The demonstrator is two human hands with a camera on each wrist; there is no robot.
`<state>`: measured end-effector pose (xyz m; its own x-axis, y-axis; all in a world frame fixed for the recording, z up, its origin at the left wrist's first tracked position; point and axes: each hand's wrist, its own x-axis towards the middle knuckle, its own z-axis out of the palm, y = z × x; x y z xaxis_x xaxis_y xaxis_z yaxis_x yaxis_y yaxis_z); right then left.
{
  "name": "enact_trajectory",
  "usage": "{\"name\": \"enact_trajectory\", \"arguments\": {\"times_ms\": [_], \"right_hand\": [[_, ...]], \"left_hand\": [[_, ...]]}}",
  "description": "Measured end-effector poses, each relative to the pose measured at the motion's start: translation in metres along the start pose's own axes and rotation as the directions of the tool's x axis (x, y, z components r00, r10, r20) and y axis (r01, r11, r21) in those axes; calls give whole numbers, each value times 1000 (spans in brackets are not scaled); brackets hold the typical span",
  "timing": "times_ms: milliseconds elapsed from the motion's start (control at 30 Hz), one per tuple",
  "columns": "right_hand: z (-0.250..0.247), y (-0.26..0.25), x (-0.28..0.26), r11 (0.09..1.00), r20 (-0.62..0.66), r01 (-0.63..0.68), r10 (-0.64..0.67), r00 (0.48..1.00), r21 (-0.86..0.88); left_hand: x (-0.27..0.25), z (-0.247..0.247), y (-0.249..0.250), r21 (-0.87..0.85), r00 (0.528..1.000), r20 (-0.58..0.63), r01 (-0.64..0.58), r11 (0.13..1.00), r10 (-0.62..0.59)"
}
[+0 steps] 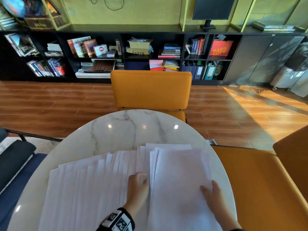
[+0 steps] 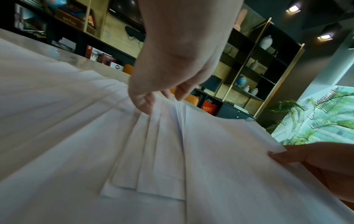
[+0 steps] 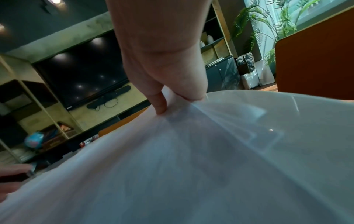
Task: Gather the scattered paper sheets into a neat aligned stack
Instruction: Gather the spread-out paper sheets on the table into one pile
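Observation:
Many white paper sheets (image 1: 86,180) lie fanned out over the near half of a round marble table (image 1: 126,129). On the right they bunch into a thicker pile (image 1: 180,180) with uneven edges. My left hand (image 1: 143,178) sits at that pile's left edge. In the left wrist view its thumb and curled fingers (image 2: 159,98) pinch the raised sheet edges (image 2: 178,115). My right hand (image 1: 209,189) holds the pile's right edge, thumb on top. The right wrist view shows this hand (image 3: 172,104) pinching the lifted paper (image 3: 172,166).
An orange chair (image 1: 151,89) stands across the table and another orange seat (image 1: 266,189) is at my right. A dark chair (image 1: 15,160) is on the left. Bare marble shows beyond the sheets. A black bookshelf (image 1: 116,52) lines the far wall.

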<state>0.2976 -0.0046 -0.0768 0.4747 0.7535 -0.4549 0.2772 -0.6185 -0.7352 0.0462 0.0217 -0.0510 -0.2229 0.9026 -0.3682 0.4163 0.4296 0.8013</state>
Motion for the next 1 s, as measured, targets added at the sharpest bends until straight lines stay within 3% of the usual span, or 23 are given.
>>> {"name": "enact_trajectory", "arguments": {"times_ms": [100,267,400,533,833,1000], "right_hand": [[3,-5,2,999,-2,2,-2,1000,-49],[14,-10,5,974,-24,44,-50,998,-221],[24,-17,-1,963,16,80,-78,997,-257],[32,-21,-6,957,93,100,-77,993,-271],[26,-12,-4,985,135,112,-95,986,-131],[16,-13,-9,977,97,99,-119,988,186]], "left_hand": [[9,-11,-7,23,991,-109,78,997,-75],[16,-14,1,-6,977,45,207,978,-207],[30,-2,-8,122,980,95,165,979,-177],[15,3,10,86,974,187,116,990,-130],[6,0,1,-72,987,157,-11,997,22],[1,-10,1,-223,978,204,1,975,46]]}}
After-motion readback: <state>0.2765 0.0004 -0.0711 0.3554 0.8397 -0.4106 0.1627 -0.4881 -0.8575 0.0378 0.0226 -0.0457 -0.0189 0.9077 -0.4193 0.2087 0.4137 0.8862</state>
